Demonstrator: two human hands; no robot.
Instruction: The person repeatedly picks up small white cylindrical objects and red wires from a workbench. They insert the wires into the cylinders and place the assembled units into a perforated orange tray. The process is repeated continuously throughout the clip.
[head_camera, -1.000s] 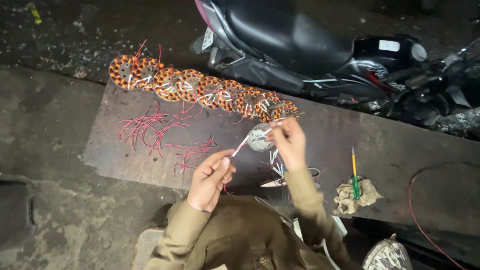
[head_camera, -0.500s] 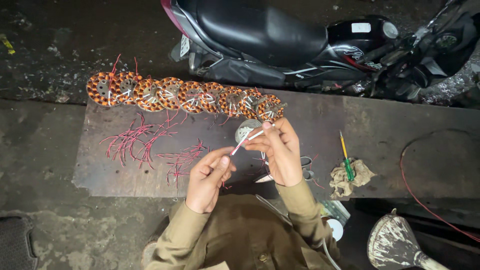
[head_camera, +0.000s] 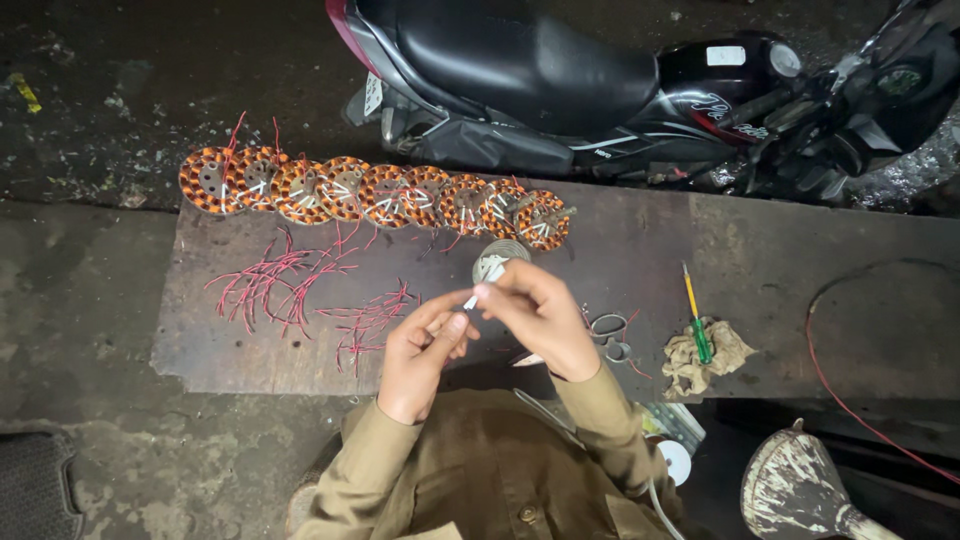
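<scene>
Pinching a white sleeve (head_camera: 470, 299) at frame centre, left hand (head_camera: 420, 350) and right hand (head_camera: 540, 315) seemingly thread it; steady alignment comes next, below coils (head_camera: 375, 190)

glossy copper-wound coils (head_camera: 375, 193) on a rough, matt wooden board (head_camera: 760, 255).

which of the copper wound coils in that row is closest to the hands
The round orange copper-wound coil at the right end of the row, with a metal shaft sticking out; it lies just above the right hand.
</scene>
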